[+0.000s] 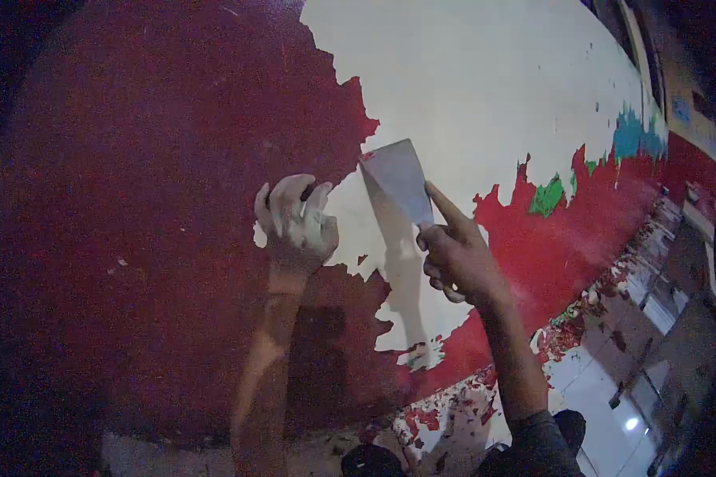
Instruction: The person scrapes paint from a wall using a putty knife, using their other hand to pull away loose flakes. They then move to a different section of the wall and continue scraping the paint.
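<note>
My right hand (463,256) is closed round the handle of a scraper (399,176), with the index finger stretched along its wide metal blade. The blade lies against the wall, its edge at the ragged border between dark red paint (175,175) and the bare off-white surface (461,87). A small red fleck sits at the blade's left corner. To the left, my left hand (296,219) rests against the red paint by the same border. Its fingers are bent and somewhat apart, dusted whitish, and I see nothing held in them.
Brighter red paint (565,230) runs along the wall's lower part, with green (546,197) and blue (636,137) patches at the right. Paint flakes (561,338) litter the tiled floor (612,381) along the wall's foot. Dark shoes (371,461) show at the bottom.
</note>
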Demonstrator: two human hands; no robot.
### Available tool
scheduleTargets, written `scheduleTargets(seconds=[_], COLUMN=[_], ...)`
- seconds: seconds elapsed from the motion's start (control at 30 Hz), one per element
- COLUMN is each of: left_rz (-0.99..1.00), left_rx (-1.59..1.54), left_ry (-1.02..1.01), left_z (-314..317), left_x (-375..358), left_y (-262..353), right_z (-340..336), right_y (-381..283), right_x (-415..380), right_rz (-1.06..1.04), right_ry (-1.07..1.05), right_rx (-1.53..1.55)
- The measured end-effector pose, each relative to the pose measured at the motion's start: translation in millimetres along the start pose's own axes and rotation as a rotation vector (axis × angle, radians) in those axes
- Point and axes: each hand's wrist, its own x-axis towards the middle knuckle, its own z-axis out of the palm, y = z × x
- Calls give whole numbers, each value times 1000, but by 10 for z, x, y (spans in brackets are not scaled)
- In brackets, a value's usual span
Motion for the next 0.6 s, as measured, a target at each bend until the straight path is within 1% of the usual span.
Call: scheduleTargets(seconds=[0.1, 0.2, 0.3, 0.33, 0.43, 0.47, 0.57, 0.6], left_rz=[-17, -16, -3, -6, -11, -15, -6, -6], left_rx=[3, 0, 0, 5, 10, 15, 16, 25], left_ry=[-27, -47, -35, -32, -44, -32, -22, -26], left_z=[-8, -52, -14, -13, -22, -19, 23, 9], left_x=[-6, -3, 15, 0, -17, -26, -14, -1], left_y=[45, 39, 29, 26, 19, 8, 18, 21], right_z=[-8, 18, 214, 223, 81, 72, 184, 237], right_y=[47, 173, -41, -52, 196, 259, -65, -153], right_x=[-37, -20, 191, 175, -101, -73, 199, 275], right_rz=[-66, -7, -147, -150, -18, 1, -139, -155], right_ry=[15, 26, 61, 67, 77, 89, 97, 87], right_rx=[-15, 35, 65, 62, -20, -21, -23, 34])
